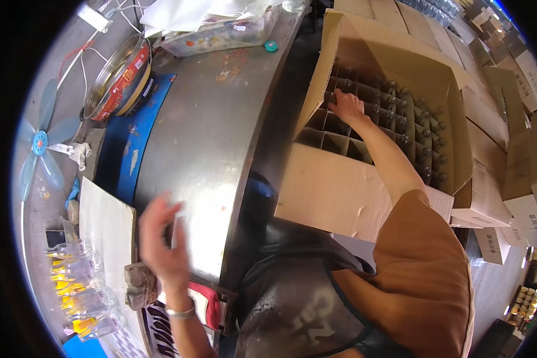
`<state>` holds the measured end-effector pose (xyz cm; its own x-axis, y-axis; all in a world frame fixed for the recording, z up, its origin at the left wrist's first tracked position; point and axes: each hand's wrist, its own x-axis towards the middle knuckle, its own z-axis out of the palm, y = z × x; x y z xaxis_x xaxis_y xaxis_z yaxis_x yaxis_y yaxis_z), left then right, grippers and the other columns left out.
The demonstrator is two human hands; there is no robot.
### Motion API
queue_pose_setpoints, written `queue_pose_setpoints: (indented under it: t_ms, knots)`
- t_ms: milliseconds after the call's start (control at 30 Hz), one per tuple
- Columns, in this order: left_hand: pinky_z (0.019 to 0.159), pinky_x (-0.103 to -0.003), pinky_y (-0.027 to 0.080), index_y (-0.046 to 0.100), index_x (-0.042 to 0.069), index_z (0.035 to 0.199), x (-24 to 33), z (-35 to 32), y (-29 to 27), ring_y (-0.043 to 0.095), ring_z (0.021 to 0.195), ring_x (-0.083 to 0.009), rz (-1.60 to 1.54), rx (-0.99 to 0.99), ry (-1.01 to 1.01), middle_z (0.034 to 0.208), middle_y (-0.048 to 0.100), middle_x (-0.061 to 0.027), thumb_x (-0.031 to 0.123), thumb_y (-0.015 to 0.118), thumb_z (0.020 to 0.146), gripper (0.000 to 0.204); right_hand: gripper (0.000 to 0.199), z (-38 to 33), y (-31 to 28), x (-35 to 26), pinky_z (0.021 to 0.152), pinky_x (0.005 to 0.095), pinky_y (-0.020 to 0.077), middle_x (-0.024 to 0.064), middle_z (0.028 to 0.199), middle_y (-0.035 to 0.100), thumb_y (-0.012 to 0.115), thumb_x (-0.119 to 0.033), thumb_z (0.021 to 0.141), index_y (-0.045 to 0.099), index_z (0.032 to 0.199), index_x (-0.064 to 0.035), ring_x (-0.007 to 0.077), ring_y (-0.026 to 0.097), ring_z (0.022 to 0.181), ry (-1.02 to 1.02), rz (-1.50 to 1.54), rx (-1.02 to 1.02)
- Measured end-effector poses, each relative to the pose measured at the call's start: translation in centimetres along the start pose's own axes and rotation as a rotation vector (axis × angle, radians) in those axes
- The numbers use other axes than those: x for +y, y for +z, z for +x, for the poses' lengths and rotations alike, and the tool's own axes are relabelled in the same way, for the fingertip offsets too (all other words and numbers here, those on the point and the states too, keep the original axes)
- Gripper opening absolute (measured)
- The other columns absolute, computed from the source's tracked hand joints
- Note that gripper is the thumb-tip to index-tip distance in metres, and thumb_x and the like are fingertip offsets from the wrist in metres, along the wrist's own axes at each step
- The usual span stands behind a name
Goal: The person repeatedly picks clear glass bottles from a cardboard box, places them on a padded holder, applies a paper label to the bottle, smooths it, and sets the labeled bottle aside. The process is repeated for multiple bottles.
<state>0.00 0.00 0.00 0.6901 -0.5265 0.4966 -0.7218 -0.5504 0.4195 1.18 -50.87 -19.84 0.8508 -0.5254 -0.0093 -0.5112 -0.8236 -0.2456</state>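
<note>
My right hand (347,107) reaches into an open cardboard carton (364,197) on the right, its fingers curled at a divider cell near the carton's left side. What those fingers pinch, if anything, is too small to make out. Cardboard dividers (334,143) split the carton into cells. Clear glass bottles (404,138) stand in many of the cells towards the right; several cells at the front left hold none. Blurred by motion, my left hand (164,241) hovers over the near left edge of a metal table (203,149), thumb and fingers apart, nothing visible between them.
A plastic tub (215,40) with papers sits at the table's far end, near a small teal round object (271,46). A fan (39,143) and clear bottles with yellow parts (83,292) are at far left. Stacked cartons (489,137) crowd the right.
</note>
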Motion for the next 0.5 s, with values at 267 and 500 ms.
queue_pose_setpoints:
  t_ms: [267, 500]
  knots:
    - [0.093, -0.038, 0.054, 0.062, 0.004, 0.127, 8.2, 3.7, 10.8, 0.066, 0.11, -0.0352, -0.371, -0.36, 0.103, 0.125, 0.066, -0.0166, 0.0, 0.079, 0.077, 0.053, 0.031, -9.4, -14.6, -0.8, 0.057, 0.0343, 0.0513, 0.0084, 0.067, 0.064, 0.081, -0.025, 0.078, 0.063, 0.099, -0.0114, 0.0255, 0.063, 0.057, -0.369, 0.153, 0.45]
    - [0.092, -0.038, 0.054, 0.044, -0.001, 0.142, 13.5, 7.4, 14.3, 0.067, 0.104, -0.0328, -0.342, -0.327, 0.224, 0.119, 0.067, -0.0172, 0.021, 0.087, 0.073, 0.084, 0.03, -15.6, -23.4, -5.7, 0.056, 0.0302, 0.0511, 0.0053, 0.074, 0.068, 0.08, -0.028, 0.07, 0.067, 0.086, -0.0054, 0.0214, 0.067, 0.058, -0.913, 0.654, 0.249]
